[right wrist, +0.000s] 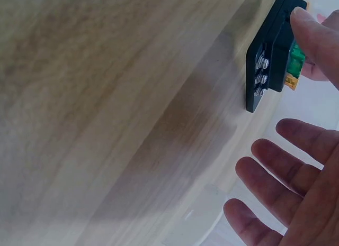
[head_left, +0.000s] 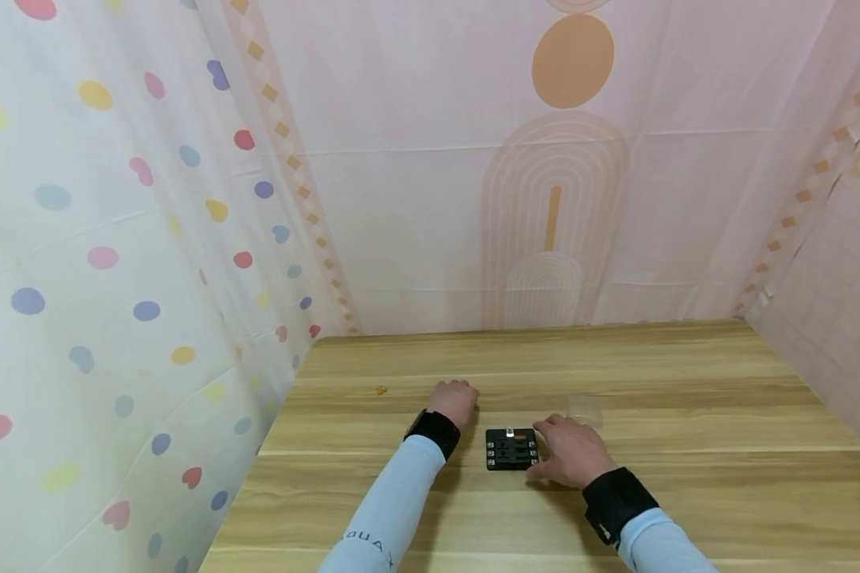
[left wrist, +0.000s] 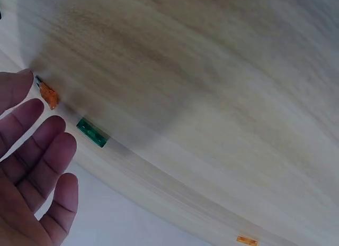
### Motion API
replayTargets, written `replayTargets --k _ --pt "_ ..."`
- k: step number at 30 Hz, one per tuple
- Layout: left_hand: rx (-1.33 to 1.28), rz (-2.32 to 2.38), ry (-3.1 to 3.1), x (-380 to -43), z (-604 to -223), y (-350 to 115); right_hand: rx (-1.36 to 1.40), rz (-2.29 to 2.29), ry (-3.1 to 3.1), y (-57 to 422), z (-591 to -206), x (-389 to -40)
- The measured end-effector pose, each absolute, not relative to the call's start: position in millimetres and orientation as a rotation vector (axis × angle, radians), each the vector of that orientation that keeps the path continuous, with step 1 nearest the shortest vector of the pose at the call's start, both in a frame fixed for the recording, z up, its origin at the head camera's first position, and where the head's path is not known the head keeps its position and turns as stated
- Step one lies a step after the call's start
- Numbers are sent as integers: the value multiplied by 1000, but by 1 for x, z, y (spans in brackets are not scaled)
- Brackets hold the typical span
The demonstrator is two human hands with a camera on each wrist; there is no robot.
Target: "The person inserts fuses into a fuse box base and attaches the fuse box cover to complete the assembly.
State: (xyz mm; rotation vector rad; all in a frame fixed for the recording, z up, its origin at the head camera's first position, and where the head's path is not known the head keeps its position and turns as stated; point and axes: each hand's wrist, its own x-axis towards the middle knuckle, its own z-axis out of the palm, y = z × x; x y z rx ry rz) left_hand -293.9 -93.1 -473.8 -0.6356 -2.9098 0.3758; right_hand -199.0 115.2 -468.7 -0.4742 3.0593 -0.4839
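Note:
A black fuse block (head_left: 512, 450) with rows of screw terminals lies on the table, and green (right wrist: 296, 59) and orange (right wrist: 291, 81) blade fuses show on it in the right wrist view. Beside its right edge is my right hand (head_left: 572, 452), thumb tip overlapping the block, the other fingers spread and apart from it. My left hand (head_left: 455, 402) reaches down to the table, farther back and left of the block. Right at its thumb and index tips is an orange blade fuse (left wrist: 48, 96). A loose green blade fuse (left wrist: 91, 132) lies just past the fingertips.
A clear plastic cover (head_left: 585, 409) lies behind my right hand. Toward the back left sits a small orange piece (head_left: 381, 390). Patterned curtains (head_left: 416, 239) hang along the back and sides of the wood-grain table (head_left: 659, 358).

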Motion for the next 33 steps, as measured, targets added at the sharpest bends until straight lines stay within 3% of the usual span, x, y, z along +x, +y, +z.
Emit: replayTargets --k 16,33 --pt "-754 207 -2929 -295 -477 -94 -473 -484 3056 115 -472 -201" --pt "-675 344 -2856 -294 -479 -93 -492 -484 3071 116 -474 -202"
